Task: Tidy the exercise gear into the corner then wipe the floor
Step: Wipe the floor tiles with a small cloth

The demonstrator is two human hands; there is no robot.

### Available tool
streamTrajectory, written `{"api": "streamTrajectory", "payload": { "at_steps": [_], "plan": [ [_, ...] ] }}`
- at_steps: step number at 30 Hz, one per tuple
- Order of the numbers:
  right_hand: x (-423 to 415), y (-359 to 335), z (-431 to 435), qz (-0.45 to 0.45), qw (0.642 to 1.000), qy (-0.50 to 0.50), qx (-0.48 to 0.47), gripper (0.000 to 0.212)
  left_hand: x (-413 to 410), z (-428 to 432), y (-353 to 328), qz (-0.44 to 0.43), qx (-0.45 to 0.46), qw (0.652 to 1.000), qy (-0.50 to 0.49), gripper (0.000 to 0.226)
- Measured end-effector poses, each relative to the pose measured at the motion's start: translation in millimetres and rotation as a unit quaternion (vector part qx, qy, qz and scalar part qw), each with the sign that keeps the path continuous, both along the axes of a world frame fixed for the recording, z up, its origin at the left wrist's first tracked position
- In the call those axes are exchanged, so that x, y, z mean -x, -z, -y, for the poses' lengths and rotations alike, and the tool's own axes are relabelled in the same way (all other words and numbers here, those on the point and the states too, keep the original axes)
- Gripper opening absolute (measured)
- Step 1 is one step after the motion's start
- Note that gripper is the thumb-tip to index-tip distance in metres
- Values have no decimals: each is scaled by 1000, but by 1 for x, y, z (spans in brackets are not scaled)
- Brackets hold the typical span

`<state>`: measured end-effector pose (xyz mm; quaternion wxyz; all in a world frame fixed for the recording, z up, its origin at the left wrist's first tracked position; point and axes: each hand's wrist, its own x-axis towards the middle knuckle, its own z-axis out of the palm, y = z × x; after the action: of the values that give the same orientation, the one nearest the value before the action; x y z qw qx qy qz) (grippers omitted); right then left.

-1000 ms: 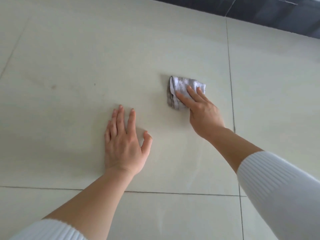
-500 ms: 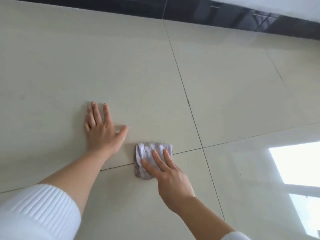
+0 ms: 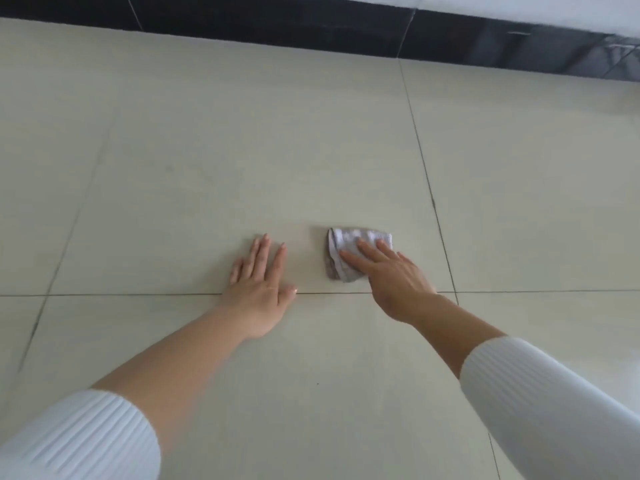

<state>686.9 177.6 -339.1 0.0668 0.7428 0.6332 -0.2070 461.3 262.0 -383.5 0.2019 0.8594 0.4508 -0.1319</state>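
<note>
Cloth (image 3: 346, 241) has moved beyond the grout line (image 3: 138, 294), pressed under right hand (image 3: 394, 282).

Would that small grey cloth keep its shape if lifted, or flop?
Probably flop: the small folded grey-white cloth lies creased and bunched under the right hand. Likely light, being thin; it should slide easily on the glossy beige floor tiles.
</note>
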Motion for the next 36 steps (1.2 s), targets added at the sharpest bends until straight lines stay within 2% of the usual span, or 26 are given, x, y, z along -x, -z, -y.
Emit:
{"api": "streamTrajectory", "payload": {
  "at_steps": [5, 8, 15, 18, 21, 23, 26, 29, 32, 34, 36],
  "plan": [
    [40, 21, -9, 5, 992, 118, -53, 78, 58, 45, -8, -22, -24, 999, -16, 80],
    [74, 27, 8, 10, 989, 128, -67, 77, 98, 75, -12, -36, -18, 999, -13, 82],
    [122, 26, 79, -4, 997, -29, -70, 79, 137, 112, -17, -52, -15, 998, -26, 84],
    [128, 29, 107, 23, 988, -104, -108, 86, 138, 111, -14, -52, -31, 998, -27, 84],
    [121, 28, 134, 49, 974, -198, -102, 74, 129, 114, -8, -31, -57, 996, -58, 82],
    [113, 27, 153, 47, 962, -249, -106, 75, 121, 118, -3, -22, -69, 994, -80, 82],
    [103, 24, 177, 34, 958, -277, -68, 83, 110, 120, 2, -12, -77, 993, -92, 85],
    [89, 21, 173, 35, 956, -284, -59, 76, 108, 119, 1, -12, -76, 993, -92, 89],
    [72, 16, 143, 45, 980, -178, -80, 70, 113, 116, -2, -10, -71, 994, -87, 87],
    [55, 8, 124, 35, 996, -45, -73, 73, 119, 115, -5, -20, -64, 994, -85, 74],
    [38, 3, 117, 14, 993, 110, -31, 73, 125, 114, -7, -28, -57, 994, -86, 65]
  ]
}}
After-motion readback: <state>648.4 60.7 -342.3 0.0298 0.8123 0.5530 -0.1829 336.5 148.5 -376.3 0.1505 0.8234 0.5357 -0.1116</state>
